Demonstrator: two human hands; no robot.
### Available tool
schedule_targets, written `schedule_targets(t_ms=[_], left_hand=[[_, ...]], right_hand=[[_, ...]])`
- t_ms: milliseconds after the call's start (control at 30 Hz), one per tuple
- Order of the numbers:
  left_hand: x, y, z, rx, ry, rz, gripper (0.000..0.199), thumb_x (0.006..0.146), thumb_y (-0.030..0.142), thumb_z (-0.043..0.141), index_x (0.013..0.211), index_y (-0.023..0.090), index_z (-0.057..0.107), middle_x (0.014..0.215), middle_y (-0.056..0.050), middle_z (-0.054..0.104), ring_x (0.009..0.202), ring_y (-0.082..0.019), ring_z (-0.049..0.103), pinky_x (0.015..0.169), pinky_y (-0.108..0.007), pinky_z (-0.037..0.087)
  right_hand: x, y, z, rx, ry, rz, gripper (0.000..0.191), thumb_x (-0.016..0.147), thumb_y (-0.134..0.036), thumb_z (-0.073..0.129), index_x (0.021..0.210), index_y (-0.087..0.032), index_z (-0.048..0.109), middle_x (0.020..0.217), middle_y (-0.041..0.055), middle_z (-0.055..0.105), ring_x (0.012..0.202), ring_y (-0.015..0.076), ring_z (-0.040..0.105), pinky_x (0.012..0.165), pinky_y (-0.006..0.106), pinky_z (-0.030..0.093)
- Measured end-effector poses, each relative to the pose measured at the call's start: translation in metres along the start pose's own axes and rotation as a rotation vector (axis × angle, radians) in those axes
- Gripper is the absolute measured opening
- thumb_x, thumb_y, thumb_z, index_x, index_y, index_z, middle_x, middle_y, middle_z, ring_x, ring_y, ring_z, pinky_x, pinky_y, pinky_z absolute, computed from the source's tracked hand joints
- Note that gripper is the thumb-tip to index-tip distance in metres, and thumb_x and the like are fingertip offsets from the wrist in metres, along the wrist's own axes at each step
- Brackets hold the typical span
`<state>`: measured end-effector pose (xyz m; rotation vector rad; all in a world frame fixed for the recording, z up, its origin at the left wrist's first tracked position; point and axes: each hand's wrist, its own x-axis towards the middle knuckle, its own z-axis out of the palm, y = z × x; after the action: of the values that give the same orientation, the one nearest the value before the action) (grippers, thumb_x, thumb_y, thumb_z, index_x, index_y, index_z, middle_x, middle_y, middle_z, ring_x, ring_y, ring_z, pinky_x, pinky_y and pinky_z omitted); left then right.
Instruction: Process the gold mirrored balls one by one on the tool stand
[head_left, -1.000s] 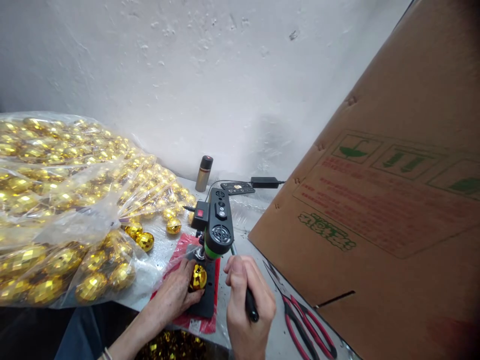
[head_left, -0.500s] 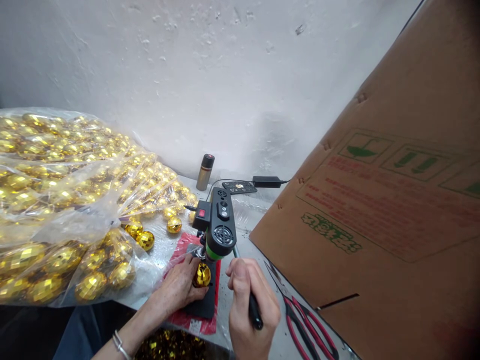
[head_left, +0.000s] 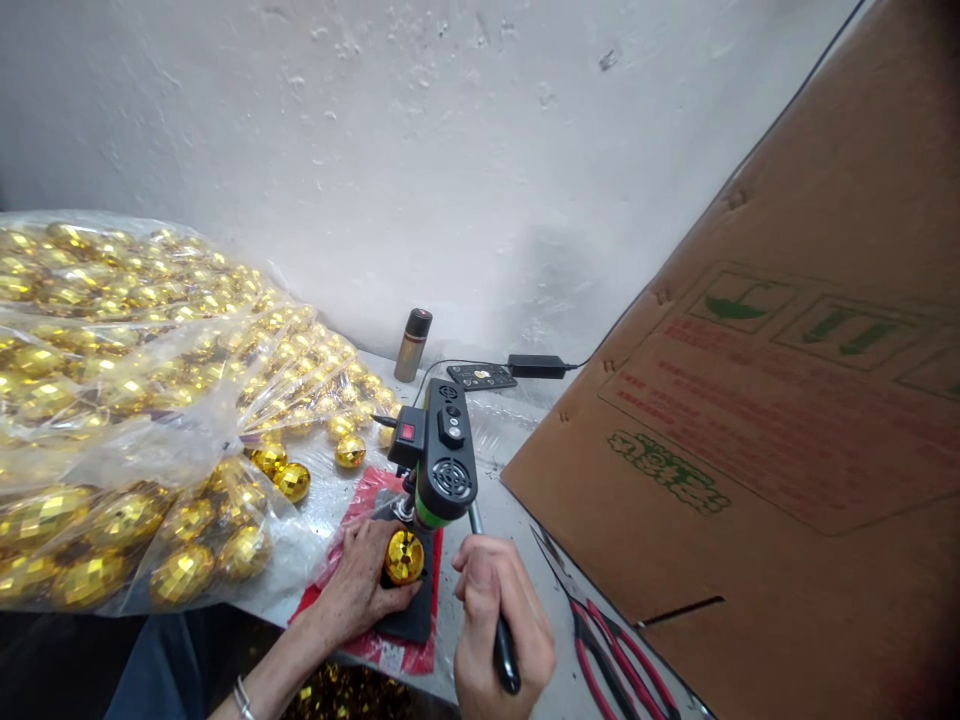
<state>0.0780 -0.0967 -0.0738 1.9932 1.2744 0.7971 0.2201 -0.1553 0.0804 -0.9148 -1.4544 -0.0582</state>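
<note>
A gold mirrored ball (head_left: pixel 405 556) sits in the grip of my left hand (head_left: pixel 361 578), its thumb and fingers curled round the sides. The ball is over the dark base (head_left: pixel 411 622) of a small black bench drill press (head_left: pixel 448 450), just in front of and below the drill head. My right hand (head_left: pixel 504 625) is closed round the black-handled lever (head_left: pixel 507 655) at the press's right side. The metal rod of that lever runs up toward the drill head. A red plastic sheet (head_left: pixel 420 655) lies under the base.
Clear plastic bags (head_left: pixel 217 420) full of gold balls cover the left side. Loose gold balls (head_left: pixel 292 482) lie beside them. Red-handled shears (head_left: pixel 611 640) rest by a large cardboard box (head_left: pixel 735 420) on the right. Behind are a spray can (head_left: pixel 413 345), a power adapter (head_left: pixel 536 366) and a remote-like black object (head_left: pixel 481 377).
My left hand has drawn the ball slightly toward me, away from the drill head, and a hole or mark on its top shows. My right hand stays on the lever. The view has shifted slightly.
</note>
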Motion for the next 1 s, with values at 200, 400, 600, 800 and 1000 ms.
schedule_targets(t_ms=[200, 400, 600, 800, 1000], left_hand=[[0.000, 0.004, 0.001, 0.007, 0.007, -0.019, 0.054, 0.084, 0.039, 0.086, 0.134, 0.025, 0.071, 0.126, -0.012, 0.074, 0.126, -0.041, 0.063, 0.114, -0.059, 0.048], [0.001, 0.004, 0.003, 0.015, 0.024, -0.005, 0.051, 0.083, 0.035, 0.086, 0.131, 0.023, 0.071, 0.121, -0.011, 0.074, 0.120, -0.039, 0.066, 0.111, -0.058, 0.049], [0.002, 0.006, 0.004, 0.015, 0.053, -0.019, 0.054, 0.080, 0.031, 0.087, 0.131, 0.022, 0.071, 0.125, -0.013, 0.075, 0.127, -0.042, 0.064, 0.113, -0.059, 0.048], [0.002, 0.010, 0.004, 0.008, 0.030, -0.030, 0.056, 0.078, 0.026, 0.084, 0.132, 0.021, 0.069, 0.123, -0.013, 0.075, 0.121, -0.040, 0.065, 0.110, -0.058, 0.049], [0.003, 0.014, 0.004, 0.015, 0.042, -0.051, 0.054, 0.077, 0.024, 0.085, 0.128, 0.021, 0.071, 0.123, -0.013, 0.075, 0.122, -0.041, 0.065, 0.110, -0.057, 0.049]], right_hand=[[-0.036, 0.023, 0.010, -0.011, 0.098, -0.022, 0.032, 0.110, -0.011, 0.048, 0.081, -0.024, 0.056, 0.075, -0.0018, 0.064, 0.063, 0.0125, 0.065, 0.060, 0.025, 0.049], [-0.051, 0.032, 0.016, 0.007, 0.156, 0.001, 0.033, 0.110, -0.012, 0.047, 0.081, -0.023, 0.057, 0.076, -0.0024, 0.066, 0.063, 0.0117, 0.065, 0.063, 0.026, 0.049], [-0.051, 0.029, 0.018, 0.005, 0.173, 0.013, 0.035, 0.113, -0.018, 0.048, 0.080, -0.023, 0.059, 0.077, -0.0027, 0.065, 0.065, 0.0110, 0.064, 0.064, 0.025, 0.048], [-0.050, 0.028, 0.022, 0.023, 0.207, 0.050, 0.036, 0.114, -0.021, 0.049, 0.079, -0.023, 0.057, 0.076, -0.0033, 0.063, 0.062, 0.0100, 0.059, 0.060, 0.024, 0.046], [-0.051, 0.033, 0.023, 0.057, 0.225, -0.008, 0.035, 0.112, -0.019, 0.051, 0.077, -0.022, 0.057, 0.076, -0.0028, 0.062, 0.061, 0.0104, 0.057, 0.057, 0.024, 0.045]])
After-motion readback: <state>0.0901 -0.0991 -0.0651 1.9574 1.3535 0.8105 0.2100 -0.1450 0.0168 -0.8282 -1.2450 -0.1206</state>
